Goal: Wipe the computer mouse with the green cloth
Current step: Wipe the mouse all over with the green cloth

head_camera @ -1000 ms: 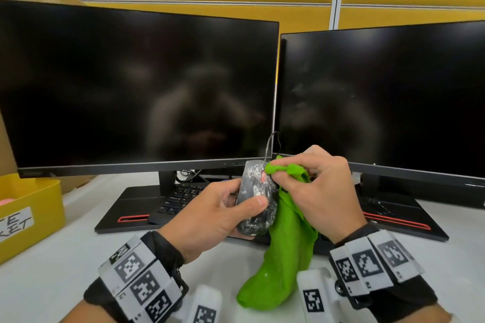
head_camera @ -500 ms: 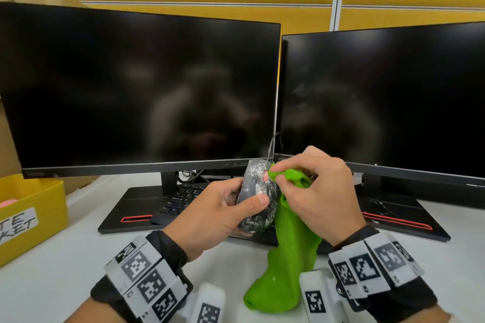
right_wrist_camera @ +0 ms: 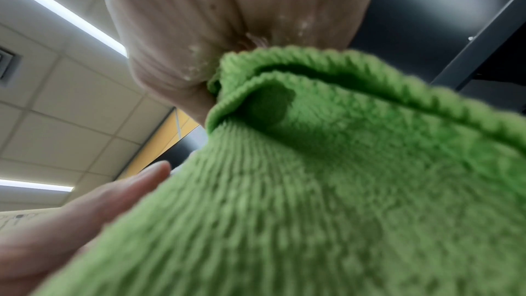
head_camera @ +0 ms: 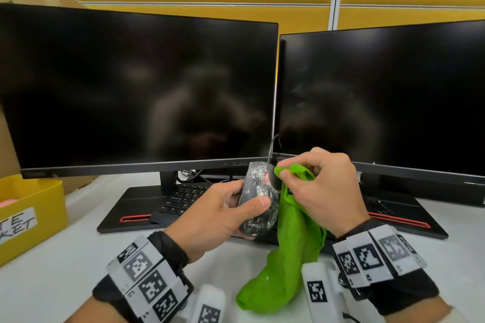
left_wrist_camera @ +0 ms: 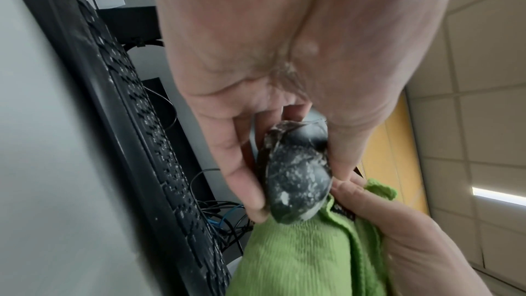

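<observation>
Mouse (head_camera: 258, 202): black, flecked white, held off the desk (head_camera: 47, 283) on edge in front of my two monitors (head_camera: 136, 92); left hand (head_camera: 210, 220) grips it, thumb across the near face, fingers curled behind. Cloth (head_camera: 288, 257): green, top bunched in my right hand (head_camera: 322, 189), pinched by thumb and fingers against the mouse's right side, tail hanging to the desk. Keyboard (head_camera: 181, 198): behind, under the monitors. Yellow box (head_camera: 39, 207): far left

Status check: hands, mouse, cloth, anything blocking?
Left hand grips mouse, lifted off desk. Right hand pinches cloth against mouse's right side. White specks all over the mouse. Nothing blocking.
</observation>
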